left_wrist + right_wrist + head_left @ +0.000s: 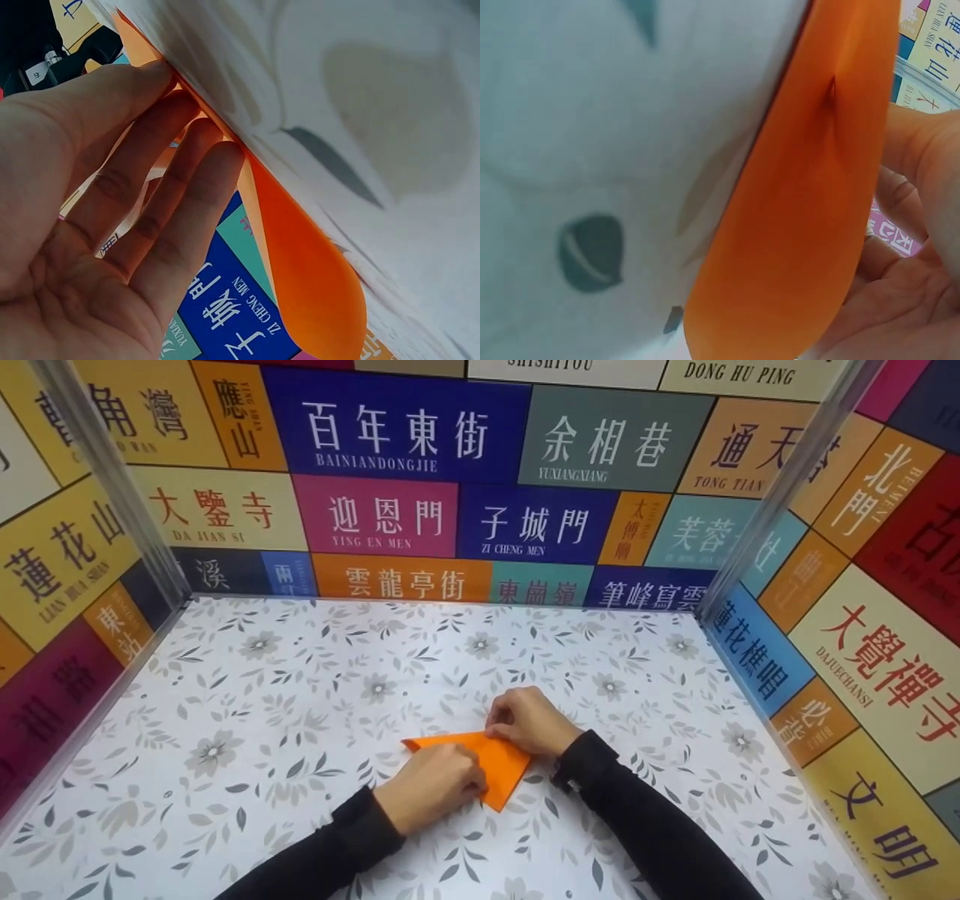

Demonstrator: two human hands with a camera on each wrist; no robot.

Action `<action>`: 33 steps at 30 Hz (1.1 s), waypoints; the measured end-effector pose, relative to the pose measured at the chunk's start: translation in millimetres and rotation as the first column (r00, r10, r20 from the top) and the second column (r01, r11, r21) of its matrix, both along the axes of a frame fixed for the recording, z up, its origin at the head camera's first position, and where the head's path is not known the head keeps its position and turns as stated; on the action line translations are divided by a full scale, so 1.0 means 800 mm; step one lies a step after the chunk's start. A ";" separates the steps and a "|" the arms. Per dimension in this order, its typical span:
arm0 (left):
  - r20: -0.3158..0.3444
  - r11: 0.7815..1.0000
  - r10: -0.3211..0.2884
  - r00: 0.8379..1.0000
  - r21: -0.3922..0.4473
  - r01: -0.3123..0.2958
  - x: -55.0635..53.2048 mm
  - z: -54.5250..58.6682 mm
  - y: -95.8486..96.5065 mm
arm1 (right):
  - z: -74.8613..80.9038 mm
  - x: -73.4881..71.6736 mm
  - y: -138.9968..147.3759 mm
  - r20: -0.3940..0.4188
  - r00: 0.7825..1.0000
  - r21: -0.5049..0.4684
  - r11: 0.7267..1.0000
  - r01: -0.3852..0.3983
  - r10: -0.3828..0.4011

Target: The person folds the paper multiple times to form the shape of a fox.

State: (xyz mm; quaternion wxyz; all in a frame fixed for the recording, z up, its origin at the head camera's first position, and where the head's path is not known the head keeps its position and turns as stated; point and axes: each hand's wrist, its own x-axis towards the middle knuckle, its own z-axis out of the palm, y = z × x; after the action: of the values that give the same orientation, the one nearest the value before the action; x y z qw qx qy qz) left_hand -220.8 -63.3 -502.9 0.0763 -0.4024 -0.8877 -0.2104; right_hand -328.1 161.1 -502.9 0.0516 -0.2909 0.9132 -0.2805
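Note:
A sheet of orange paper (504, 771), folded into a pointed shape, lies on the patterned tabletop. My left hand (436, 781) covers its near left part with bent fingers. In the left wrist view, that hand's thumb and fingertips meet the paper (307, 262), and a flap bulges in a loose curve. At the far right edge, my right hand (531, 721) pinches the paper between thumb and bent fingers. The raised paper (795, 210) hides those fingertips in the right wrist view, where the palm (915, 292) shows behind it.
The white tabletop (300, 682) has grey flowers and leaves. Panels with colourful lettered blocks enclose it: a back wall (390, 427), a left wall (60, 577) and a right wall (847, 607). Clear strips (795, 484) run along the corners.

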 end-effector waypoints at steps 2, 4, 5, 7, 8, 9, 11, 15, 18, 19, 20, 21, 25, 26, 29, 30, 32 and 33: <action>0.002 1.000 -0.002 1.000 0.004 0.002 0.000 0.000 -0.001 | 0.000 -0.001 -0.001 0.004 1.000 0.007 1.000 0.005 -0.005; 0.000 1.000 -0.004 1.000 0.007 0.004 0.000 0.000 -0.001 | 0.001 -0.002 -0.002 0.006 1.000 0.019 1.000 0.012 -0.012; 0.000 1.000 -0.005 1.000 0.007 0.005 0.000 0.000 0.000 | 0.002 -0.002 -0.003 0.002 1.000 0.025 1.000 0.014 -0.014; 0.004 1.000 -0.007 1.000 0.010 0.006 0.000 -0.001 0.000 | 0.002 -0.003 -0.003 -0.009 1.000 0.035 0.999 0.018 -0.018; 0.004 1.000 -0.008 1.000 0.010 0.008 -0.001 -0.001 0.000 | 0.003 -0.004 -0.003 -0.015 1.000 0.040 0.999 0.022 -0.021; 0.004 1.000 -0.009 1.000 0.011 0.009 -0.001 -0.001 0.000 | 0.003 -0.004 -0.003 -0.018 0.999 0.047 0.999 0.027 -0.027; 0.003 1.000 -0.014 1.000 0.012 0.014 -0.002 -0.002 0.000 | 0.003 -0.005 -0.003 -0.021 0.999 0.058 0.998 0.040 -0.039; 0.004 1.000 -0.019 1.000 0.019 0.019 -0.003 -0.003 -0.001 | 0.003 -0.005 -0.003 -0.003 0.998 0.055 0.997 0.058 -0.058; 0.012 1.000 -0.015 1.000 0.021 0.014 -0.003 -0.003 -0.001 | 0.004 -0.003 -0.005 0.004 0.998 0.045 0.997 0.062 -0.062; 0.013 1.000 -0.013 1.000 0.020 0.013 -0.004 -0.003 -0.001 | 0.005 -0.002 -0.006 0.001 0.998 0.041 0.997 0.062 -0.062; 0.017 1.000 -0.013 1.000 0.020 0.012 -0.004 -0.003 -0.001 | 0.005 -0.001 -0.006 -0.002 0.998 0.039 0.997 0.062 -0.062; 0.021 1.000 -0.013 1.000 0.021 0.013 -0.005 -0.003 -0.001 | 0.006 0.000 -0.007 -0.005 0.998 0.039 0.997 0.061 -0.061; 0.030 1.000 -0.015 0.999 0.021 0.015 -0.006 -0.003 -0.001 | 0.007 0.003 -0.007 -0.019 0.999 0.031 0.998 0.050 -0.049; 0.032 1.000 -0.017 0.999 0.022 0.016 -0.006 -0.003 -0.001 | 0.007 0.004 -0.007 -0.021 0.999 0.026 0.999 0.044 -0.043; 0.035 1.000 -0.019 0.999 0.018 0.019 -0.006 -0.004 -0.001 | 0.007 0.006 -0.006 -0.029 0.999 0.012 1.000 0.024 -0.023; 0.036 1.000 -0.020 0.999 0.018 0.020 -0.006 -0.004 -0.001 | 0.007 0.006 -0.006 -0.033 0.999 0.010 1.000 0.018 -0.018; 0.038 1.000 -0.023 0.999 0.017 0.022 -0.006 -0.004 -0.001 | 0.005 0.007 -0.005 -0.051 0.999 0.006 1.000 0.012 -0.012; 0.036 1.000 -0.025 0.999 0.019 0.024 -0.006 -0.004 -0.001 | 0.004 0.007 -0.005 -0.062 0.998 0.004 1.000 0.012 -0.012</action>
State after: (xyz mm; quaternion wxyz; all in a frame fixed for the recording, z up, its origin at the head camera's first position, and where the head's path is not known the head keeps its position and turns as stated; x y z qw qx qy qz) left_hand -226.0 -63.9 -505.9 0.0612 -0.4085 -0.8820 -0.2268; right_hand -322.5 157.0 -499.8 0.0223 -0.2938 0.9168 -0.2695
